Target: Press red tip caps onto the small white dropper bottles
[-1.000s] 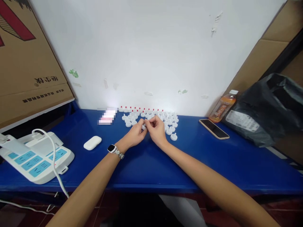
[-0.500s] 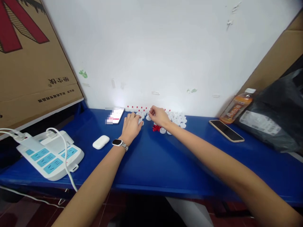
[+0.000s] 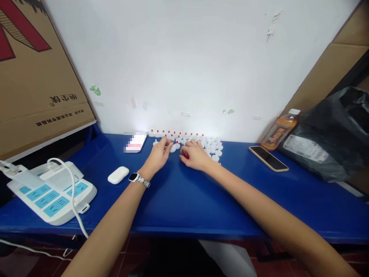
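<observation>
Bunched toward the middle of the back edge of the desk (image 3: pixel 184 204): loose white caps (image 3: pixel 211 148), with red-tipped caps (image 3: pixel 191 135) lined up just in front of the wall (image 3: pixel 184 69). Probably very light, stiff and smooth, so apt to skid or tip at a nudge; not likely fragile. Best taken by the round rim, between thumb and forefinger. Partly covered, on the front side of the bunch: small red pieces (image 3: pixel 186 155). Likely lighter yet, easy to scatter, best pinched singly with the fingertips.

At the left end of the caps, left hand (image 3: pixel 157 156) with thumb and fingers drawn near one another, just beside one cap; cannot tell whether closed on anything. Over the red pieces, right hand (image 3: pixel 197 156), palm down, fingers curled; grip mostly hidden, cannot tell whether clamped on one.

Farther left, a lit phone (image 3: pixel 137 142) near the back edge, then a white case (image 3: pixel 118 175), then a power strip (image 3: pixel 57 200) toward the front left corner. Farther right, a dark phone (image 3: pixel 268 158), then a drink bottle (image 3: pixel 279 132) beside a black bag (image 3: pixel 323 127).
</observation>
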Demonstrator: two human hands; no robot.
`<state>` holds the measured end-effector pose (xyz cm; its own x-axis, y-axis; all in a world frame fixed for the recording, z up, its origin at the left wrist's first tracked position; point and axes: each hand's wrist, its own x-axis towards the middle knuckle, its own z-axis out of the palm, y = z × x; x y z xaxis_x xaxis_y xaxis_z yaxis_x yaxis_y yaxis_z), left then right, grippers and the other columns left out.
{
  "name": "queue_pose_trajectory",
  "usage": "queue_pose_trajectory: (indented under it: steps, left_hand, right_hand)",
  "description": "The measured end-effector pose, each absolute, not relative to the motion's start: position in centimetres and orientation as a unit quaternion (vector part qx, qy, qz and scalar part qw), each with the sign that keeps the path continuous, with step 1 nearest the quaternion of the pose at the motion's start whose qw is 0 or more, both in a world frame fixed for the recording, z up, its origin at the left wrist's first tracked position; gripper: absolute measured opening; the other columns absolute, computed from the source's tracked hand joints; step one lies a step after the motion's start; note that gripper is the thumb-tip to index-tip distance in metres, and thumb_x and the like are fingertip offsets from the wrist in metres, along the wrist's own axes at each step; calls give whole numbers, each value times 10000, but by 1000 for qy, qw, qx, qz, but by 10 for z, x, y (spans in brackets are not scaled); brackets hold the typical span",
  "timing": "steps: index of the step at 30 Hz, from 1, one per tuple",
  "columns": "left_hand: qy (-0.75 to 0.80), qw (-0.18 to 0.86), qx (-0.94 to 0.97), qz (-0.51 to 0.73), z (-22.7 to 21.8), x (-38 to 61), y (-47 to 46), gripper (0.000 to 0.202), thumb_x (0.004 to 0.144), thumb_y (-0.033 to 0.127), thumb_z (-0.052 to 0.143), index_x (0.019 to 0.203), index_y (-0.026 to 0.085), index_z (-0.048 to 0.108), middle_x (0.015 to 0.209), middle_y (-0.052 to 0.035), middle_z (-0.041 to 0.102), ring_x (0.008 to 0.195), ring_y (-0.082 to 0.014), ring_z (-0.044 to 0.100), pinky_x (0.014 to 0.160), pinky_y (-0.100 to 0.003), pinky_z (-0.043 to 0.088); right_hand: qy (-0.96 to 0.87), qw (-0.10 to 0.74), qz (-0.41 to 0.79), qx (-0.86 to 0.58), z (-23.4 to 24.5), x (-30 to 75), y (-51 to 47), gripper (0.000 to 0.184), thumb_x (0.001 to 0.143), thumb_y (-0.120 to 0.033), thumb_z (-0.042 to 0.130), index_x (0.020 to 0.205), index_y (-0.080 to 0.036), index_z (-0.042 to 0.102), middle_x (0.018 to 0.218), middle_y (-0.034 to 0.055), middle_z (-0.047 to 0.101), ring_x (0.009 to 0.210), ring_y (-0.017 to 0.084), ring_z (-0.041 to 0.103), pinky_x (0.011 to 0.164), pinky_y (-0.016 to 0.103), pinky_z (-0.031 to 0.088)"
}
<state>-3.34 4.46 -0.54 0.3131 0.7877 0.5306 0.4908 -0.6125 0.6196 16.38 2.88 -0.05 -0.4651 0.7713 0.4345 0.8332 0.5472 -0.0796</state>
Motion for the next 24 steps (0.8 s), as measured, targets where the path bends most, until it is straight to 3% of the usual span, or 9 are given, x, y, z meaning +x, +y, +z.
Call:
queue_pose_trajectory:
  steps: [5, 12, 15, 18, 21, 24]
  left_hand:
    - [381, 234, 797, 405, -3, -23, 33, 246, 1017, 430, 380, 970, 220, 499, 944, -37, 673, 733, -156, 610, 721, -286, 461]
    - [378, 213, 828, 355, -6, -17, 29, 327, 1022, 390, 313, 878, 207, 543, 848, -31, 617, 826, -184, 588, 806, -320, 435]
    - [382, 234, 819, 359, -8, -16, 28, 190, 957, 378, 454, 961, 207, 535, 911, -30, 611, 849, -180, 590, 812, -318, 451]
    - [376, 253, 816, 359, -12, -15, 28, 275, 858, 340, 592, 1090, 207, 527, 955, -27, 596, 875, -176, 591, 821, -313, 466]
    - [376, 281, 812, 346, -17, -11, 29, 226, 920, 379, 515, 1045, 199, 567, 881, -19, 609, 810, -168, 583, 776, -303, 460]
    - [392, 305, 782, 377, -22, -3, 32, 273, 963, 408, 437, 949, 182, 590, 801, -16, 608, 706, -150, 545, 680, -280, 442]
  right_hand:
    - [-861, 167, -99, -471, -6, 171, 12, 118, 902, -288, 632, 901, -188, 696, 938, 106, 624, 987, 280, 488, 848, 415, 320]
    - [-856, 195, -83, -471, -11, 170, 14, 103, 902, -234, 610, 872, -173, 688, 919, 101, 656, 977, 264, 506, 859, 414, 333]
    - [-839, 263, -46, -474, -11, 171, 12, 77, 876, -231, 621, 849, -180, 672, 892, 81, 674, 968, 253, 531, 869, 410, 356]
    - [-784, 386, 79, -480, -10, 172, 11, 51, 850, -217, 613, 857, -196, 658, 840, 38, 691, 876, 205, 586, 826, 360, 420]
    - [-720, 471, 212, -464, -11, 172, 9, 62, 826, -216, 597, 863, -191, 640, 773, 7, 685, 711, 150, 614, 716, 298, 464]
    - [-701, 494, 248, -451, -13, 168, 6, 67, 804, -232, 609, 846, -188, 638, 743, -4, 679, 654, 130, 603, 664, 272, 465]
